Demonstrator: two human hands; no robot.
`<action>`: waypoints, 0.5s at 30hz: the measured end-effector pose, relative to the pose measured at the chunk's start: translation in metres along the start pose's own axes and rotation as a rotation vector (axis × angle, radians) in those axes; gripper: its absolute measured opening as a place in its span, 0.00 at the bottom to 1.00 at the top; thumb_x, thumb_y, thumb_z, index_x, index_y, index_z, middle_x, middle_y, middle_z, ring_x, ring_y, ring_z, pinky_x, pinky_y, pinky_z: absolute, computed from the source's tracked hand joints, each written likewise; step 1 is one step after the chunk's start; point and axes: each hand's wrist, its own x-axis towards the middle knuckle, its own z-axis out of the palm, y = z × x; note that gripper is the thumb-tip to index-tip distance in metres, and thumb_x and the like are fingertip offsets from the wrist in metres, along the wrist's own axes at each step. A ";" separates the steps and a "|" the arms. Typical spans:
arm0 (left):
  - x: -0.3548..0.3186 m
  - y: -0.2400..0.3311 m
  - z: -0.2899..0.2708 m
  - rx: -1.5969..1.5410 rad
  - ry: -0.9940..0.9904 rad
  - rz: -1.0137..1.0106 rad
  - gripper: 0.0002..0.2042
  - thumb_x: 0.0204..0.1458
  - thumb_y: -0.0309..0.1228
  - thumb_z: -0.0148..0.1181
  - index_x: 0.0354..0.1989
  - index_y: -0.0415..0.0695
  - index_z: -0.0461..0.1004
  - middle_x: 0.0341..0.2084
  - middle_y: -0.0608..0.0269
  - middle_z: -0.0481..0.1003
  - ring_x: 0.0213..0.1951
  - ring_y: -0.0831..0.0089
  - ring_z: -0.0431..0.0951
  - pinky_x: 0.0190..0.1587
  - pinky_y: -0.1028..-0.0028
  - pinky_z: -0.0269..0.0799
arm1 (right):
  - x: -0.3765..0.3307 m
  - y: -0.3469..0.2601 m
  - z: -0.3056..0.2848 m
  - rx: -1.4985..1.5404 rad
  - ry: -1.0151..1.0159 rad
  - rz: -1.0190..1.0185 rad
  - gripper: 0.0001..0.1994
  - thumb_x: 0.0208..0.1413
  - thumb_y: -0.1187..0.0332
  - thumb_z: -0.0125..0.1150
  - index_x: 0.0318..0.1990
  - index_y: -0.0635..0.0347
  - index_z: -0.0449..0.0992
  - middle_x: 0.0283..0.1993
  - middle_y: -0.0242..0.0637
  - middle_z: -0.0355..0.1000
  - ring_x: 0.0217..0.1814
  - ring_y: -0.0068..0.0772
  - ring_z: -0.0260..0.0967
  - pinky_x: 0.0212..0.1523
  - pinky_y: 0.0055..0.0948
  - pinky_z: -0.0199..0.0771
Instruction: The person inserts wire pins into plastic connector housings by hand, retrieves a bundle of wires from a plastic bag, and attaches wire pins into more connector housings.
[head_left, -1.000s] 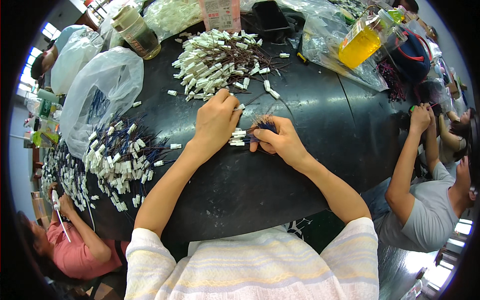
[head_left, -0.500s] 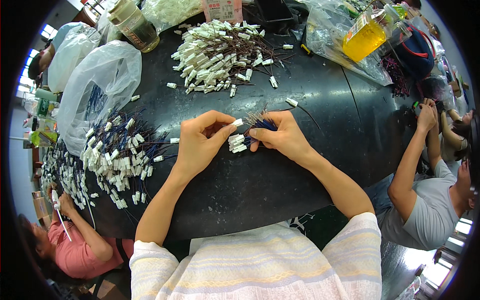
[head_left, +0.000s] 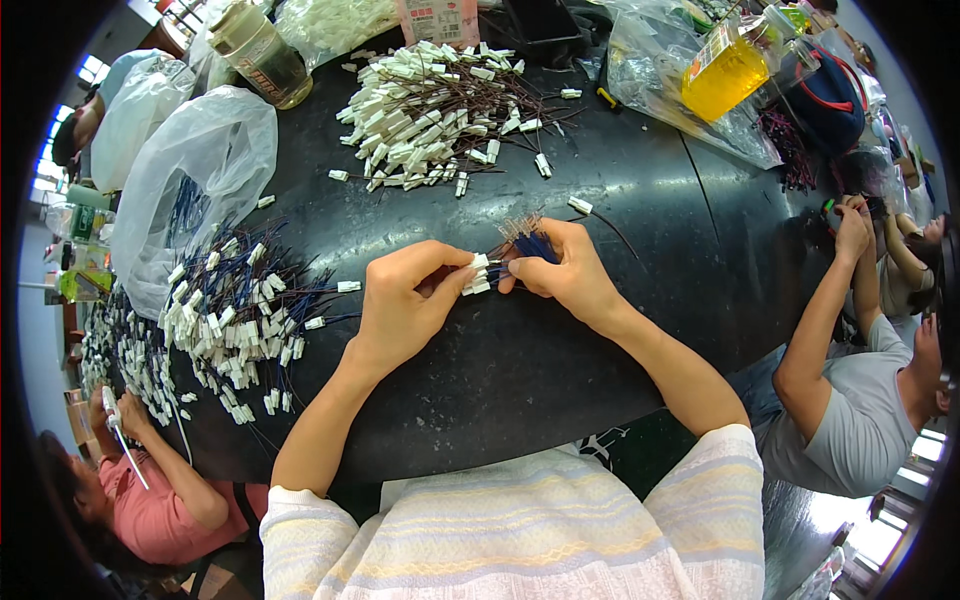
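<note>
Pinching a white plug [head_left: 479,261] with my left hand [head_left: 397,300], my right hand [head_left: 572,275] clutching blue wires [head_left: 538,249], all nearer me than the big brown-wired pile [head_left: 430,120]; plastic bag [head_left: 225,135] sits left of that pile, yellow bottle [head_left: 725,80] right!

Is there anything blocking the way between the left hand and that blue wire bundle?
Nothing visible. The left hand holds a white connector close beside the blue wire bundle in the right hand. The large connector pile lies beyond both hands, not between them.
</note>
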 end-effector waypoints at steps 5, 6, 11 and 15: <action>-0.001 0.000 0.000 -0.031 0.010 0.003 0.05 0.41 0.19 0.61 0.28 0.37 0.74 0.19 0.61 0.73 0.19 0.80 0.70 0.21 0.81 0.63 | 0.000 0.001 -0.003 0.063 -0.021 0.065 0.05 0.44 0.74 0.53 0.29 0.67 0.72 0.22 0.34 0.72 0.25 0.18 0.67 0.26 0.18 0.64; -0.001 0.001 0.000 -0.030 0.012 0.003 0.05 0.41 0.19 0.61 0.28 0.37 0.74 0.19 0.61 0.73 0.19 0.80 0.70 0.21 0.81 0.63 | 0.000 0.001 -0.002 0.041 -0.017 0.051 0.05 0.44 0.74 0.54 0.29 0.67 0.72 0.23 0.34 0.72 0.25 0.19 0.67 0.27 0.18 0.64; -0.001 -0.001 0.001 0.001 0.012 0.130 0.05 0.40 0.18 0.60 0.27 0.36 0.74 0.21 0.57 0.74 0.23 0.70 0.75 0.26 0.76 0.68 | -0.003 -0.003 0.001 -0.071 -0.023 -0.007 0.03 0.44 0.75 0.58 0.27 0.66 0.72 0.23 0.34 0.73 0.26 0.18 0.68 0.29 0.19 0.67; 0.000 -0.003 0.002 0.000 -0.023 0.177 0.05 0.39 0.18 0.59 0.27 0.36 0.73 0.23 0.56 0.74 0.24 0.66 0.75 0.27 0.74 0.69 | -0.002 -0.002 -0.002 -0.103 -0.057 -0.053 0.03 0.44 0.75 0.61 0.25 0.65 0.73 0.23 0.32 0.73 0.25 0.16 0.66 0.27 0.18 0.65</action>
